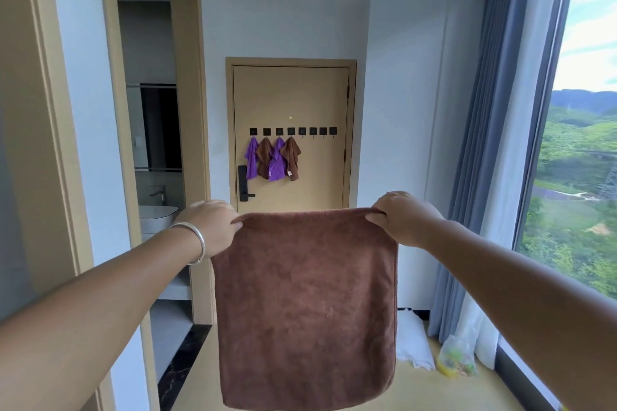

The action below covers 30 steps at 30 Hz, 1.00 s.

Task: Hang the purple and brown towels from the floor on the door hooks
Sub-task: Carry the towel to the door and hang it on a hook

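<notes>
A brown towel (pixel 305 307) hangs spread flat in front of me, held up by its two top corners. My left hand (pixel 212 227) pinches the top left corner and my right hand (pixel 402 218) pinches the top right corner. Ahead stands a tan door (pixel 314 90) with a row of several black hooks (pixel 293 131). On the left hooks hang a purple towel (pixel 251 158), a brown towel (pixel 264 157), a second purple towel (pixel 277 162) and a second brown towel (pixel 292 158). The hooks to the right of them are bare. The held towel hides the floor below the door.
A bathroom doorway (pixel 157 143) with a sink opens on the left. Blue-grey curtains (pixel 494 160) and a large window (pixel 584 143) line the right side. A white bag (pixel 412 340) and a clear plastic bag (pixel 457 357) lie on the floor by the curtain.
</notes>
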### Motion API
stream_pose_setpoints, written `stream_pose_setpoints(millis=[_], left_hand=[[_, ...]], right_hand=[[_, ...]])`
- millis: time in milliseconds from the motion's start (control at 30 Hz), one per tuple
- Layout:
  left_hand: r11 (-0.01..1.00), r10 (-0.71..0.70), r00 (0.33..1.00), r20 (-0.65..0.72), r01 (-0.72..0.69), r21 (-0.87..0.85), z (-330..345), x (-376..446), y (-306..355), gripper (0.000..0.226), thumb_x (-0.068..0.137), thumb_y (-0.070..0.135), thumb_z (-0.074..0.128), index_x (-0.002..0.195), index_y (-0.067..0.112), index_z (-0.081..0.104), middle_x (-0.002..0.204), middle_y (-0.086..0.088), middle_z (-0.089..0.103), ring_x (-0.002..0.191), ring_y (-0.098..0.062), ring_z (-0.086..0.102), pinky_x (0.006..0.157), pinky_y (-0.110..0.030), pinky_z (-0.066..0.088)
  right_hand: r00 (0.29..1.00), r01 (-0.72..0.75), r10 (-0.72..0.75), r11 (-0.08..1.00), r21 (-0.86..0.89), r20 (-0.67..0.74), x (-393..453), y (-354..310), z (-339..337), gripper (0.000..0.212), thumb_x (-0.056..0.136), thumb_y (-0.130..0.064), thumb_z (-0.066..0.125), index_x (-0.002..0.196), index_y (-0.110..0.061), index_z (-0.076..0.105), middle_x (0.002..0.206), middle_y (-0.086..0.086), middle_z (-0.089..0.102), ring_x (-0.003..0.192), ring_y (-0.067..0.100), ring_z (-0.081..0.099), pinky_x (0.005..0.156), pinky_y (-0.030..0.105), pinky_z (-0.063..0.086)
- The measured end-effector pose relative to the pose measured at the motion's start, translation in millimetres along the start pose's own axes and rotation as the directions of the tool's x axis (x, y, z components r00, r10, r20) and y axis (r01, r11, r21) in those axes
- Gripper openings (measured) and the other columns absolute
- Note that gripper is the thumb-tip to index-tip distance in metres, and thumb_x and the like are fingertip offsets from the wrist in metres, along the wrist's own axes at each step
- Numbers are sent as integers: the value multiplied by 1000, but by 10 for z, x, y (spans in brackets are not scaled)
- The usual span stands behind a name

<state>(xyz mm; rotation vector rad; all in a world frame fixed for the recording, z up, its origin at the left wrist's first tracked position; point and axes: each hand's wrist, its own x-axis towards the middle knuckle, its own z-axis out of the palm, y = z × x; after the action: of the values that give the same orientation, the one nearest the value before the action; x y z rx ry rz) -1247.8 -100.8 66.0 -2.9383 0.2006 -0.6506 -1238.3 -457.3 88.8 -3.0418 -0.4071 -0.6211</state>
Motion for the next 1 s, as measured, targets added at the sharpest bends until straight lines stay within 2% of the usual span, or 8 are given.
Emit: stream_pose_setpoints(millis=[367,533,700,1000], left_hand=[[998,11,1000,-27,-12,-58,591,1173,-840,30,100,38,33,86,27,57,94,5,58,92,-17,54,89,-36,45],[998,12,1000,-10,-13,-68,889,1563,-1098,34,100,40,32,96,26,63,100,6,60,94,-16,54,89,-36,46],[1000,23,999,24,-22,-22,1150,1955,-1238,37,100,38,31,99,24,66,107,7,59,103,-17,53,93,-35,42],[1000,15,999,48,-15,-2,1522,2933,-1242,38,100,40,30,100,24,65,106,5,59,100,-18,54,93,-37,43]], right_hand=[[999,-37,37,999,-10,-7,1367,-330,524,41,99,-50,33,105,-27,67,111,-8,62,116,14,48,95,37,45],[999,-47,47,999,-5,3,1827,-406,761,40,99,-50,34,102,-26,66,106,-7,61,114,14,48,92,37,46],[999,-32,32,999,3,5,2259,-377,983,39,99,-49,35,106,-26,66,109,-7,60,117,15,46,94,38,45],[1000,-28,29,999,21,-12,3222,37,1393,41,98,-52,35,111,-29,67,115,-5,60,121,16,46,95,39,45]])
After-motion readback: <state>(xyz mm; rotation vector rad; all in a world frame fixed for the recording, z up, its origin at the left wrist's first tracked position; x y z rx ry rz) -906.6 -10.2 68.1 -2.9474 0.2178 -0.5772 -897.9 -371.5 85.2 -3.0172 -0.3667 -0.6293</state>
